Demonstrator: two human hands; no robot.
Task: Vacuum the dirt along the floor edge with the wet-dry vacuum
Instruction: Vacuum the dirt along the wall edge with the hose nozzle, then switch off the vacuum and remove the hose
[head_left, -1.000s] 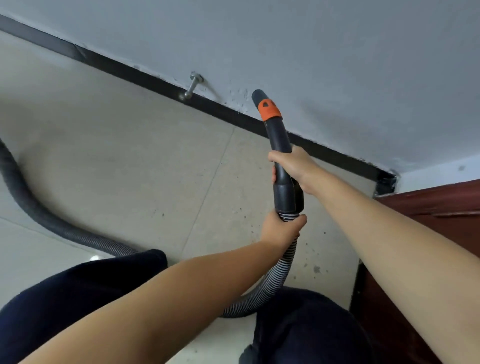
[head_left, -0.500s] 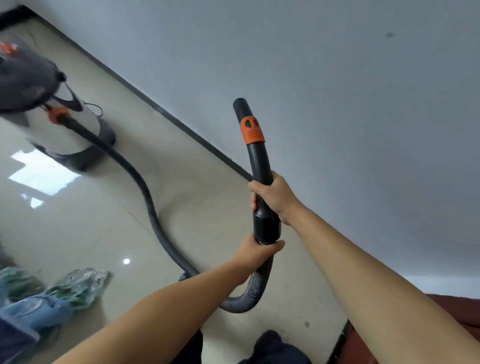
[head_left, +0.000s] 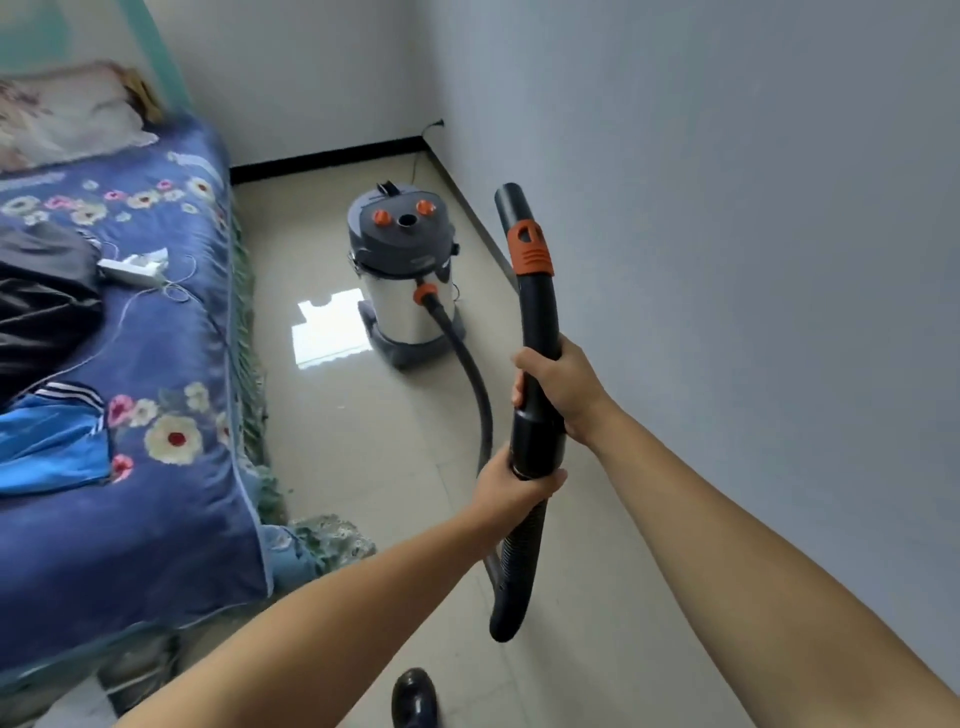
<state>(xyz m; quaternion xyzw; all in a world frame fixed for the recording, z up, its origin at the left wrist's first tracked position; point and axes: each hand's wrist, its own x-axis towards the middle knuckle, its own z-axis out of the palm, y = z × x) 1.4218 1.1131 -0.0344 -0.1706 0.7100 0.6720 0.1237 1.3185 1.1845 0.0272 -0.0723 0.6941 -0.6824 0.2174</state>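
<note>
fingers (head_left: 522, 364) of the right hand (head_left: 563, 387) are wrapping around the black wand (head_left: 537, 332) partway up its shaft, while the left hand (head_left: 511, 486) is gripping the lower collar where the wand is joining the ribbed hose (head_left: 519, 561); both hands are closing firmly on the tool. the wand is pointing upward and forward, its open mouth raised well off the floor (head_left: 363, 441), with the orange slider (head_left: 530, 249) sitting just below the tip. the hose is looping down under the hands, then running back along the floor to the wet-dry vacuum (head_left: 402, 280), which is standing on the floor near the far corner, between the bed (head_left: 130, 364) at the left edge and the wall (head_left: 727, 260) on the right. the dark skirting (head_left: 483, 234) is running along the foot of that wall, partly hiding behind the wand and arms.

judging the task's progress: with the nozzle lifted and nothing touching the floor edge, no suction is reaching the edge at this moment. whether the strip along the right wall is clean or dirty is too hard to tell from this height. what seems to be remaining is lowering the mouth to the skirting line and drawing it along the edge toward the canister, minding the hose loop and the shoe (head_left: 413, 699) at the near edge of the floor
</note>
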